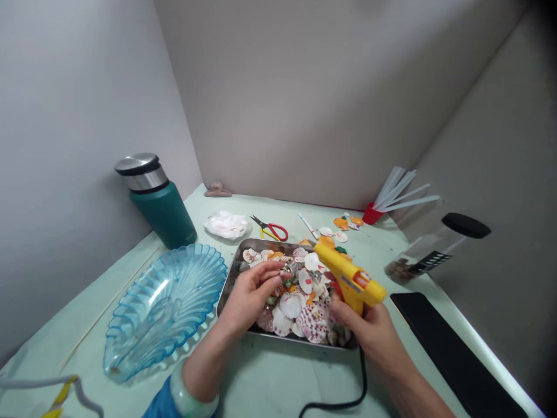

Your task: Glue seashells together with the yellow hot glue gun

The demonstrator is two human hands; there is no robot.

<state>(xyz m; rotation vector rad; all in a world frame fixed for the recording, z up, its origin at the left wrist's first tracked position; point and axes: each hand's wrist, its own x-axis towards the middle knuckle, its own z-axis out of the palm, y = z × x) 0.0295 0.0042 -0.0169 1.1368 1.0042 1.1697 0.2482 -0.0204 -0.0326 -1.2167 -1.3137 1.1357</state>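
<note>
A metal tray [228, 290] full of assorted seashells [292, 305] sits in front of me: white scallops, spotted ones and small snail-like shells. My left hand [253, 293] reaches over the tray's left half, thumb and fingers drawn together among the shells; whatever is between the fingertips is too small to make out. In my right hand [369, 325] is a yellow hot glue gun [348, 276], held over the tray's right side with its nozzle pointing away to the upper left. A black cord [348, 403] runs from below it along the table.
A blue shell-shaped dish [169, 310] and a teal bottle [163, 212] stand left. Behind the tray are a white packet [226, 225], scissors [272, 229], a marker [308, 225] and loose shells [340, 236]. Glue sticks [395, 188], a clear jar [424, 255] and a black slab [452, 342] are right.
</note>
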